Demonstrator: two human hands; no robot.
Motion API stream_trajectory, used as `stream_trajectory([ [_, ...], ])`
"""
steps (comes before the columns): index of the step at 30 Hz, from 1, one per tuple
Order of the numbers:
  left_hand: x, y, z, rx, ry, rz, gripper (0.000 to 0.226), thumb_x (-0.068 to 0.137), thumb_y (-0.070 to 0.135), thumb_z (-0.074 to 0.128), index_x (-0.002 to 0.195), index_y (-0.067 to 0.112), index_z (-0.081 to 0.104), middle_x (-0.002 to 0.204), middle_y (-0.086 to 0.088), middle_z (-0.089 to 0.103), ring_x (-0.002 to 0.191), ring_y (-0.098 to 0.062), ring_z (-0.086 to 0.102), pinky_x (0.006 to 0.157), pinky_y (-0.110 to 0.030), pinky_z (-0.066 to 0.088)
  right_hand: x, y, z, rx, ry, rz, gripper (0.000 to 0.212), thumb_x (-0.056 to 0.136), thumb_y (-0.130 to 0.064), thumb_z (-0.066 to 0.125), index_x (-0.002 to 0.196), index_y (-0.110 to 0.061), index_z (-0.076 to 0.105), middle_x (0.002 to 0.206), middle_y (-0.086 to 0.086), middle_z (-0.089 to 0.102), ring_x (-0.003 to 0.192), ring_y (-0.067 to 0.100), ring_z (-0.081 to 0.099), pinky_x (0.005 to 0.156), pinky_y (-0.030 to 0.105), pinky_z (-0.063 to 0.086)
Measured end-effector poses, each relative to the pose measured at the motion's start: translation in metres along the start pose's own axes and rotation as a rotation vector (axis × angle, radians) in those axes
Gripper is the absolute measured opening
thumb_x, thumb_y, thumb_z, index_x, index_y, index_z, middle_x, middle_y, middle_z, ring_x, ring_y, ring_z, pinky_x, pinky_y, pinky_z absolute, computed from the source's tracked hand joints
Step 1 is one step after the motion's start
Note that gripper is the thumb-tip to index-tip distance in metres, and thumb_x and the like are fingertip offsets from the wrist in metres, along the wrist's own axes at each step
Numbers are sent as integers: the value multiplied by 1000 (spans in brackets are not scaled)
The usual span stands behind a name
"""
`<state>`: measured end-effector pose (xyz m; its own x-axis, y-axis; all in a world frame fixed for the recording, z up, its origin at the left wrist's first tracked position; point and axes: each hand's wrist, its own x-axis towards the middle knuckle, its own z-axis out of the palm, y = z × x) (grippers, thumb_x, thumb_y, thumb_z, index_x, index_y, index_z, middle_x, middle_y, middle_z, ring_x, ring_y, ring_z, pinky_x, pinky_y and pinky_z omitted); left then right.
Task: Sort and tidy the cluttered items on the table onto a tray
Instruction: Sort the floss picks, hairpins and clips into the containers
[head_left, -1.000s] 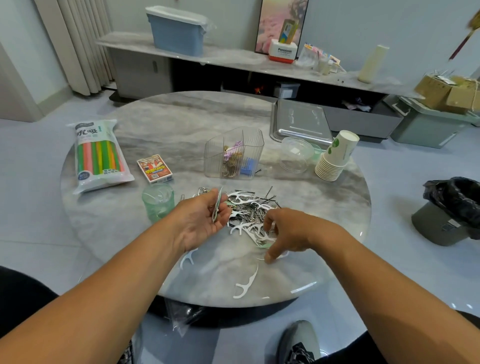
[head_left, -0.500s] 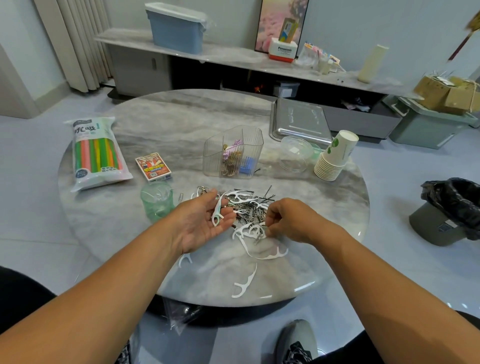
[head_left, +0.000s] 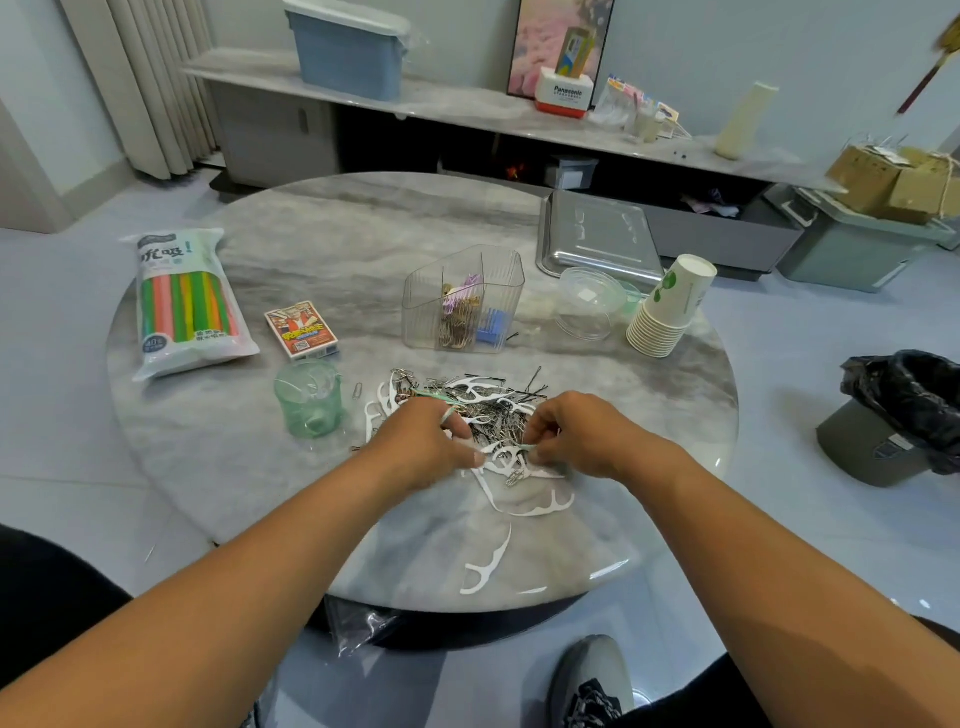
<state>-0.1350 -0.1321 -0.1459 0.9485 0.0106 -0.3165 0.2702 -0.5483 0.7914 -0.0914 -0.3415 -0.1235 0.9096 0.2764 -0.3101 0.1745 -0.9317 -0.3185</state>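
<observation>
A pile of white floss picks, paper clips and hairpins (head_left: 483, 400) lies mid-table. My left hand (head_left: 421, 447) is turned palm down over the pile, its fingers curled round floss picks whose tips stick out by the knuckles. My right hand (head_left: 576, 434) pinches a floss pick (head_left: 511, 457) at the pile's near edge, fingertips almost touching the left hand's. Loose floss picks (head_left: 485, 564) lie nearer the table's front edge. A steel tray (head_left: 597, 234) sits at the far right of the table.
A clear divided organizer (head_left: 462, 301) stands behind the pile. A green plastic cup (head_left: 309, 397), a card box (head_left: 301, 330) and a pack of straws (head_left: 184, 301) lie left. Clear bowls (head_left: 587, 301) and stacked paper cups (head_left: 670, 306) are right. A bin (head_left: 904, 415) stands on the floor.
My left hand turned from palm up to palm down and came down to the pile with its floss picks. My right hand moved slightly left and pinched a pick beside it.
</observation>
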Motion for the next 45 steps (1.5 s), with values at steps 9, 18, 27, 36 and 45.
stream_trajectory([
  [9, 3, 4, 22, 333, 33, 48, 25, 81, 37, 81, 78, 21, 62, 73, 6, 65, 77, -21, 64, 72, -33, 52, -5, 8, -6, -17, 105, -9, 7, 87, -24, 72, 89, -25, 66, 85, -12, 69, 84, 12, 62, 91, 38, 46],
  [18, 15, 14, -10, -56, 126, 32, 23, 96, 35, 65, 85, 15, 67, 76, -3, 65, 62, -14, 54, 54, -24, 38, -4, 7, -19, 429, 219, -20, 12, 85, -13, 81, 83, -18, 70, 84, 2, 76, 84, 23, 72, 80, 38, 58],
  [27, 0, 17, -12, -386, -286, -30, 9, 104, 10, 50, 103, 9, 59, 79, -5, 69, 44, -9, 27, 41, -19, 23, -10, -3, -44, 824, 50, -164, 17, 81, -2, 81, 96, -9, 79, 83, 6, 78, 74, 11, 72, 73, 18, 56],
  [36, -9, 18, -17, -349, -445, 24, 12, 104, 10, 52, 95, 13, 60, 81, -3, 69, 51, -9, 28, 44, -17, 28, -9, -5, -44, 482, 0, -114, 12, 83, -19, 83, 95, -20, 82, 76, -5, 77, 66, -1, 61, 60, 9, 46],
  [45, -8, 16, -17, -563, -462, -53, 10, 103, 3, 49, 102, 8, 58, 75, -6, 66, 48, -6, 30, 41, -15, 27, -9, -1, -33, 730, -117, -60, 12, 82, -12, 83, 94, -10, 81, 76, 2, 73, 65, 7, 57, 62, 17, 49],
])
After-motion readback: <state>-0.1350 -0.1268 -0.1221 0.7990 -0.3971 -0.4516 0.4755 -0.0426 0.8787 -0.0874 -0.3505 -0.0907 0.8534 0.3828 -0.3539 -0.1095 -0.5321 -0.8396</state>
